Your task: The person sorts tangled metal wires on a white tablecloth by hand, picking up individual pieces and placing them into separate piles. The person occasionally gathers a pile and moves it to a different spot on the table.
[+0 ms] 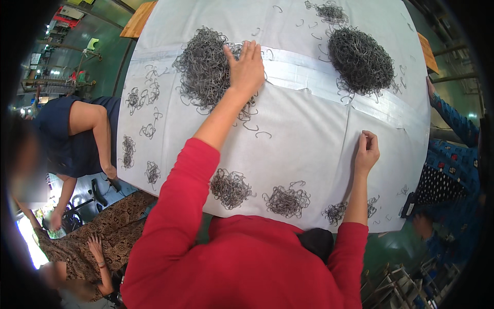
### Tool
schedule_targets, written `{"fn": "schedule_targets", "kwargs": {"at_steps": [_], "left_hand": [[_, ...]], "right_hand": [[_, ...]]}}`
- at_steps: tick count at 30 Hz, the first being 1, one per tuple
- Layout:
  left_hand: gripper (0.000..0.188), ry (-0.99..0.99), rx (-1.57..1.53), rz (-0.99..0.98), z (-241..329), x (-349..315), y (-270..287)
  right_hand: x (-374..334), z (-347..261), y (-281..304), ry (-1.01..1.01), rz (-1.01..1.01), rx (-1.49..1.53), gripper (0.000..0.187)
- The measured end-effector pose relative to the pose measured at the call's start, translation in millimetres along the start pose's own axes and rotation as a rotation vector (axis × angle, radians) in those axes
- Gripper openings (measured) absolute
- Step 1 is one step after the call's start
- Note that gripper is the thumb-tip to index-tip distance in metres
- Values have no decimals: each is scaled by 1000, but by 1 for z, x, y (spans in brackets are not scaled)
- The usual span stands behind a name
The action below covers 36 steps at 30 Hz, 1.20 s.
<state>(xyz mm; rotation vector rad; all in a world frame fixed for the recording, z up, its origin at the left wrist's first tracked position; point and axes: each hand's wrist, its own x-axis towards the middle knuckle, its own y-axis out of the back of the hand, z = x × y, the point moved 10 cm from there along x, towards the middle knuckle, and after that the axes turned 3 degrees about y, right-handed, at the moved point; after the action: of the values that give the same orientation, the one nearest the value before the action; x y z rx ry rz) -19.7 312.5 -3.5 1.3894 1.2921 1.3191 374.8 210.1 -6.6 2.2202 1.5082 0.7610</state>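
A large heap of dark, curved metal hooks (202,72) lies on the white-covered table (293,131), toward the far left. My left hand (248,71) rests against the right side of this heap, palm down with its fingers stretched out. Over the right part of the table is my right hand (366,150), its fingers curled together in a pinch. Whatever it may hold is too small or hidden to make out. Smaller piles of hooks lie along the near edge, among them one pile (230,189) by my left sleeve and another (287,200) near my body.
A second large heap of hooks (361,61) sits at the far right, with loose hooks around it. Silvery tape (298,74) crosses the sheet. People stand at the left (82,134) and right (447,170) edges. Small clusters (128,152) lie at the left.
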Motion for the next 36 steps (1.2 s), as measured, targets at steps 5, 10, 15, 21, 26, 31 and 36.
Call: {"fn": "schedule_targets", "kwargs": {"at_steps": [5, 10, 15, 21, 26, 31, 36], "left_hand": [[51, -556, -430, 52, 63, -109, 39], [49, -605, -316, -4, 62, -113, 17], [43, -291, -82, 74, -14, -53, 16], [40, -148, -71, 111, -37, -40, 20], [41, -335, -274, 160, 14, -34, 45], [40, -304, -283, 123, 18, -5, 18], [38, -37, -241, 91, -8, 10, 26]], "right_hand": [[-1, 7, 0, -39, 7, 44, 8], [32, 3, 0, -34, -16, 172, 16], [116, -131, -24, 472, -33, -192, 45], [203, -130, -97, 315, -382, -671, 82], [222, -109, -123, 207, -533, -763, 89], [216, -122, -121, 65, -607, -746, 103], [212, -119, -121, 33, -636, -656, 96]]}}
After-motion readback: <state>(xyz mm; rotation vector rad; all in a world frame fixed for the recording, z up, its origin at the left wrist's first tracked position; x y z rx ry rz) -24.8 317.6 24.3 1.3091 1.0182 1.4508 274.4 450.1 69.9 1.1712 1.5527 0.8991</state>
